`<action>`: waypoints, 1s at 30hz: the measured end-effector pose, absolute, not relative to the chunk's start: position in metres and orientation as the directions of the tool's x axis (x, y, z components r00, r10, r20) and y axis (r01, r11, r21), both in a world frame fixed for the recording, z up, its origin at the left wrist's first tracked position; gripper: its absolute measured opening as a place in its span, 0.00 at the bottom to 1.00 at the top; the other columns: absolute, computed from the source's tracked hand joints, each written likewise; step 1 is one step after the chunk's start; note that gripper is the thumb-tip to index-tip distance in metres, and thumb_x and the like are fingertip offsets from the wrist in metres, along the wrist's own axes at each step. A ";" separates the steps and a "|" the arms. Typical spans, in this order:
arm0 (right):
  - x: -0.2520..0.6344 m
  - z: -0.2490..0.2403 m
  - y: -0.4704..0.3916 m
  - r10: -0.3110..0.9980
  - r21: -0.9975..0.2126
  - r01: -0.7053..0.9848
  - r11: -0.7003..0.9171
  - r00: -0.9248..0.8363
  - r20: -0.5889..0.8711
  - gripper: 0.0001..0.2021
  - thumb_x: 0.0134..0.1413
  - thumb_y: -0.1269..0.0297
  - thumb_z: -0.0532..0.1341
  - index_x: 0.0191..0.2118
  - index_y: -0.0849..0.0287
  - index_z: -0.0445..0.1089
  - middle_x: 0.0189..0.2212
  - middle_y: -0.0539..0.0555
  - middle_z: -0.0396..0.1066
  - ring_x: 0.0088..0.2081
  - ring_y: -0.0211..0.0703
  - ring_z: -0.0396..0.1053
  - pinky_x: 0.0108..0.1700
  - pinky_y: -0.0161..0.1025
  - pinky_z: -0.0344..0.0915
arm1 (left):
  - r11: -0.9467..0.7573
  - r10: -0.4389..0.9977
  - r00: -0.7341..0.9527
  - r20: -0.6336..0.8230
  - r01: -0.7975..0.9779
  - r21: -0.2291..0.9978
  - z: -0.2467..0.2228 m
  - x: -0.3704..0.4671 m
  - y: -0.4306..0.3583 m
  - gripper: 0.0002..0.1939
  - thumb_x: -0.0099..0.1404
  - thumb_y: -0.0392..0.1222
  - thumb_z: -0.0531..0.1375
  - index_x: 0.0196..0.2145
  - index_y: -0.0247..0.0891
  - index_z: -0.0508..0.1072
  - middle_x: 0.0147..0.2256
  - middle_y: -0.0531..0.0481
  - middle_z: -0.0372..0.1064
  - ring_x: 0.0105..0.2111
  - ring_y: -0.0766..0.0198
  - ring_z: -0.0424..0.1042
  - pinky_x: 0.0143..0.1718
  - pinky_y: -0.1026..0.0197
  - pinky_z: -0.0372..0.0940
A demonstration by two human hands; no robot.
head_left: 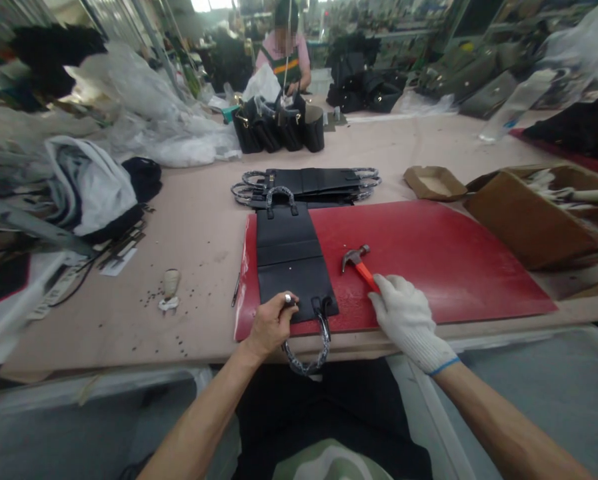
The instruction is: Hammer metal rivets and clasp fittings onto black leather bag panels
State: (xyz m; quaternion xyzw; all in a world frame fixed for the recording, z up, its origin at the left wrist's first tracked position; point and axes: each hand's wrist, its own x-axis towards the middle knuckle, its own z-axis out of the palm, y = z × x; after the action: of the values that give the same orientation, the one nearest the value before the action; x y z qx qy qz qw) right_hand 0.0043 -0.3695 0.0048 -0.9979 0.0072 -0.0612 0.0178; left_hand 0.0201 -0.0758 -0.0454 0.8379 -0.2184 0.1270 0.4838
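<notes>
A flat black leather bag panel point(289, 257) lies on a red mat point(403, 260), with a wrapped handle point(307, 363) at its near end and another at its far end. My bare left hand point(271, 327) pinches a short metal punch point(289, 299) against the panel's near half; its lower tip is partly hidden by my fingers. In a white knit glove, my right hand point(403, 317) is closed around the orange grip of a claw hammer point(361, 261). The hammer's head is over the mat, to the right of the panel and apart from the punch.
More black panels point(311, 183) are stacked behind the mat. Finished-looking black bags point(279, 127) stand farther back, before a seated person point(283, 60). A cardboard box point(539, 207) and small tray point(435, 183) are right. A thread cone point(171, 283) and black bits lie left.
</notes>
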 end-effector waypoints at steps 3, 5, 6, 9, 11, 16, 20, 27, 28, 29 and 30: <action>0.002 -0.003 -0.341 0.132 -0.249 0.201 -0.947 0.955 0.267 0.20 0.67 0.59 0.59 0.59 0.63 0.68 0.56 0.65 0.69 0.55 0.60 0.66 0.57 0.53 0.63 | -0.443 -0.214 0.883 0.417 -0.468 0.764 -0.043 0.019 -0.075 0.08 0.69 0.35 0.60 0.45 0.39 0.75 0.41 0.47 0.79 0.42 0.61 0.79 0.46 0.61 0.74; 0.003 -0.008 -0.318 0.233 -0.370 0.316 -0.874 0.939 0.252 0.21 0.63 0.57 0.63 0.58 0.61 0.69 0.57 0.63 0.68 0.57 0.60 0.65 0.62 0.55 0.61 | -0.453 -0.199 0.888 0.415 -0.458 0.765 -0.042 0.018 -0.074 0.08 0.69 0.36 0.61 0.45 0.39 0.76 0.41 0.47 0.79 0.42 0.61 0.79 0.46 0.60 0.74; 0.003 -0.011 -0.309 0.271 -0.402 0.349 -0.846 0.933 0.239 0.23 0.61 0.57 0.65 0.58 0.61 0.70 0.57 0.63 0.68 0.58 0.61 0.64 0.65 0.58 0.58 | -0.457 -0.194 0.890 0.412 -0.454 0.765 -0.042 0.018 -0.074 0.07 0.69 0.36 0.61 0.44 0.39 0.76 0.40 0.47 0.79 0.41 0.61 0.79 0.45 0.60 0.75; 0.003 -0.023 -0.291 0.287 -0.425 0.368 -0.827 0.926 0.244 0.26 0.58 0.60 0.67 0.60 0.61 0.68 0.59 0.63 0.66 0.62 0.63 0.60 0.70 0.64 0.46 | -0.473 -0.175 0.890 0.420 -0.450 0.757 -0.044 0.015 -0.073 0.05 0.69 0.36 0.61 0.42 0.39 0.76 0.38 0.49 0.79 0.38 0.62 0.80 0.43 0.62 0.75; 0.003 -0.028 -0.289 0.276 -0.435 0.361 -0.825 0.929 0.248 0.27 0.58 0.61 0.66 0.61 0.61 0.68 0.60 0.62 0.65 0.63 0.62 0.59 0.71 0.64 0.45 | -0.489 -0.158 0.880 0.449 -0.464 0.738 -0.045 0.014 -0.072 0.05 0.70 0.37 0.61 0.43 0.39 0.76 0.38 0.49 0.80 0.38 0.62 0.80 0.43 0.62 0.76; 0.004 -0.028 -0.292 0.282 -0.446 0.356 -0.821 0.932 0.226 0.27 0.57 0.61 0.65 0.62 0.61 0.67 0.61 0.62 0.64 0.64 0.61 0.58 0.72 0.62 0.43 | -0.522 -0.161 0.872 0.463 -0.473 0.709 -0.047 0.014 -0.072 0.05 0.70 0.37 0.61 0.42 0.39 0.77 0.39 0.49 0.80 0.40 0.61 0.81 0.44 0.61 0.76; 0.006 -0.026 -0.291 0.296 -0.436 0.351 -0.829 0.936 0.192 0.28 0.57 0.61 0.66 0.62 0.62 0.67 0.62 0.62 0.64 0.65 0.62 0.56 0.73 0.62 0.41 | -0.498 -0.069 0.929 0.364 -0.348 0.794 -0.048 0.015 -0.070 0.05 0.70 0.37 0.61 0.41 0.38 0.77 0.39 0.48 0.80 0.41 0.61 0.80 0.48 0.58 0.76; 0.007 -0.027 -0.291 0.309 -0.432 0.351 -0.831 0.936 0.168 0.28 0.58 0.61 0.64 0.63 0.62 0.67 0.63 0.63 0.63 0.65 0.63 0.55 0.72 0.64 0.42 | -0.455 -0.175 0.881 0.439 -0.468 0.758 -0.053 0.011 -0.066 0.05 0.70 0.36 0.62 0.43 0.39 0.75 0.42 0.47 0.81 0.44 0.60 0.81 0.50 0.56 0.77; 0.007 -0.027 -0.291 0.307 -0.431 0.350 -0.832 0.937 0.168 0.28 0.58 0.61 0.65 0.63 0.62 0.67 0.63 0.63 0.63 0.65 0.64 0.55 0.72 0.64 0.42 | -0.441 -0.086 0.915 0.393 -0.389 0.809 -0.053 0.010 -0.067 0.05 0.70 0.36 0.61 0.43 0.38 0.75 0.41 0.47 0.81 0.42 0.60 0.82 0.49 0.56 0.78; 0.007 -0.027 -0.290 0.307 -0.430 0.350 -0.832 0.937 0.169 0.28 0.58 0.60 0.65 0.63 0.61 0.67 0.63 0.63 0.63 0.65 0.64 0.55 0.72 0.64 0.42 | -0.413 -0.007 0.939 0.343 -0.315 0.855 -0.052 0.010 -0.069 0.04 0.71 0.37 0.61 0.44 0.38 0.74 0.40 0.47 0.81 0.41 0.60 0.82 0.47 0.57 0.78; 0.007 -0.027 -0.290 0.306 -0.431 0.350 -0.832 0.937 0.170 0.27 0.58 0.60 0.65 0.62 0.61 0.67 0.63 0.63 0.63 0.65 0.64 0.55 0.72 0.64 0.42 | -0.381 0.035 0.953 0.300 -0.265 0.886 -0.051 0.010 -0.070 0.05 0.71 0.38 0.61 0.44 0.38 0.74 0.40 0.48 0.81 0.40 0.61 0.82 0.47 0.57 0.78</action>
State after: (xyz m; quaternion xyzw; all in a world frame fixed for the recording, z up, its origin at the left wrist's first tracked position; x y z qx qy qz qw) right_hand 0.0073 -0.2904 -0.0269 -0.9559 -0.1717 -0.0468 0.2337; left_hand 0.0101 -0.0700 -0.0507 0.8199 -0.0703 0.1358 0.5517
